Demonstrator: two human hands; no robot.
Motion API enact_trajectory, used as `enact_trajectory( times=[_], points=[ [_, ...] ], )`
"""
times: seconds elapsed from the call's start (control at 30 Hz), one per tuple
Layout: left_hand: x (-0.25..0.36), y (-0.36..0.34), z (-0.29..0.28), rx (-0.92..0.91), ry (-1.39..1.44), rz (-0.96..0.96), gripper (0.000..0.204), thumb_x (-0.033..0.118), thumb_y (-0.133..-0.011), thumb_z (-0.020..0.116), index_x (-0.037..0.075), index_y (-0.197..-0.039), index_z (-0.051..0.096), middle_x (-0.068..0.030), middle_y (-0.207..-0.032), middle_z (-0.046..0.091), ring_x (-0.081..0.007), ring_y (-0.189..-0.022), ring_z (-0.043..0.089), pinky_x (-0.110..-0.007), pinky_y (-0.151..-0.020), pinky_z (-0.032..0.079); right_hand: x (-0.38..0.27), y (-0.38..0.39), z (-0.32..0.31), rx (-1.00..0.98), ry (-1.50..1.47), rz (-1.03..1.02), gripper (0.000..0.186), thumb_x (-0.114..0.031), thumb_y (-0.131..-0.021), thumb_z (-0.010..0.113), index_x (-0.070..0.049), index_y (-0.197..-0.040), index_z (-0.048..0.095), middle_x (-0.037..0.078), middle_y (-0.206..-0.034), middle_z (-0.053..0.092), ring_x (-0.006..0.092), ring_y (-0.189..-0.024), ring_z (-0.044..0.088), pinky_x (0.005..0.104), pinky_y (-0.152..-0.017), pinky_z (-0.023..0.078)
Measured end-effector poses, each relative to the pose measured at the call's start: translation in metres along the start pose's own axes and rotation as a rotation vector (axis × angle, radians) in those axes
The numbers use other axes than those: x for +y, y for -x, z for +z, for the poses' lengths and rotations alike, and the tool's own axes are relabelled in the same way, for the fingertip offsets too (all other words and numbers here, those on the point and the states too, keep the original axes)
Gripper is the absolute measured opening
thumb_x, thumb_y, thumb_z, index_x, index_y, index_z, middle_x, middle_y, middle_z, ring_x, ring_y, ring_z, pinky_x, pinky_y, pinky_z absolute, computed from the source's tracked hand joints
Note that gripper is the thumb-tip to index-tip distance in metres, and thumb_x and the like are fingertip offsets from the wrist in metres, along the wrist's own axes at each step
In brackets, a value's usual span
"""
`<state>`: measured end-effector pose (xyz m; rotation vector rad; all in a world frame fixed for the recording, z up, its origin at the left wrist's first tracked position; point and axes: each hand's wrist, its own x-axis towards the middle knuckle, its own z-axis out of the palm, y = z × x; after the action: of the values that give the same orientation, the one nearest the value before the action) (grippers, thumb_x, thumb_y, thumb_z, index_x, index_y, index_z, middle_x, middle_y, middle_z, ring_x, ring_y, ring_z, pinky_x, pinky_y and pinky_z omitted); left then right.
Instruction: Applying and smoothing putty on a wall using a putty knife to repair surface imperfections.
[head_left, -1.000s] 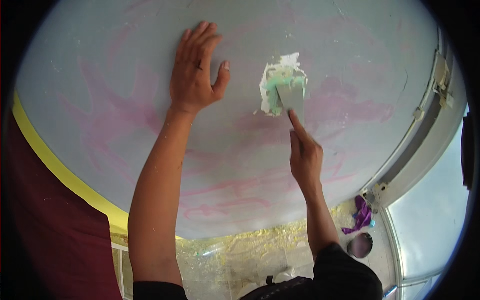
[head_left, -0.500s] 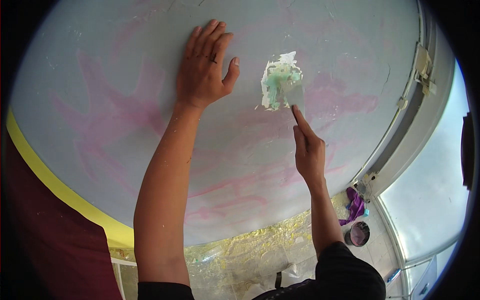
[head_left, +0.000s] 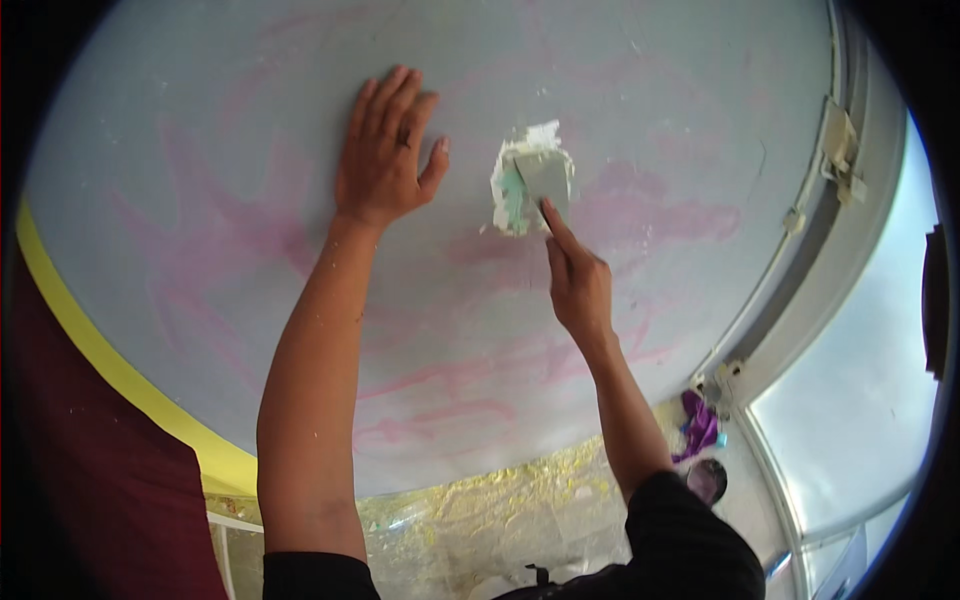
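My right hand (head_left: 582, 290) is closed round the handle of a scraper (head_left: 546, 180), its index finger stretched along the tool. The broad blade lies against a grey wall (head_left: 440, 290) marked with faded pink shapes. Under and around the blade is a bare patch (head_left: 513, 205), pale green inside with ragged white edges. To the left of that patch, my left hand (head_left: 385, 150) rests flat on the wall, fingers stretched out and thumb apart, holding nothing. A dark mark shows near its fingers.
Yellowish flakes (head_left: 520, 490) litter the floor along the wall's foot. At the right lie a purple cloth (head_left: 700, 425) and a dark bucket (head_left: 707, 482). A pipe (head_left: 765, 275) runs down the wall beside a bright window (head_left: 850, 400). Dark red fabric (head_left: 100, 480) hangs at the left.
The scraper blade has shifted up and left over the patch, now covering more of its upper middle. My left hand stays flat on the wall. The whole view has shifted slightly.
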<state>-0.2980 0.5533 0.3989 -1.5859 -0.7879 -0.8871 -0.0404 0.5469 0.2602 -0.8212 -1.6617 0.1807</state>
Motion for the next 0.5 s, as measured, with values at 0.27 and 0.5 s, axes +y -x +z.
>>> enact_trajectory(
  times=[0.27,0.5],
  points=[
    [0.008,-0.004,0.001,-0.057,-0.104,-0.004,0.042,0.029,-0.096,0.061,0.008,-0.132,0.058,-0.0137,-0.151,0.048,-0.0312,-0.147,0.039,-0.053,-0.124,0.028,0.005,0.003,-0.013,-0.088,0.002,-0.043,0.055,-0.006,-0.101,0.059,-0.027,-0.151,0.054,0.017,-0.075,0.061,0.0319,-0.062,0.060,0.0408,-0.062,0.049],
    [0.003,-0.008,0.002,-0.048,-0.120,0.009,0.043,0.026,-0.094,0.063,0.008,-0.133,0.057,-0.0131,-0.152,0.047,-0.0316,-0.148,0.039,-0.052,-0.124,0.028,0.015,-0.014,-0.007,-0.060,0.063,-0.093,0.055,-0.007,-0.101,0.058,-0.029,-0.152,0.053,0.014,-0.069,0.059,0.0317,-0.057,0.057,0.0430,-0.057,0.047]
  ],
)
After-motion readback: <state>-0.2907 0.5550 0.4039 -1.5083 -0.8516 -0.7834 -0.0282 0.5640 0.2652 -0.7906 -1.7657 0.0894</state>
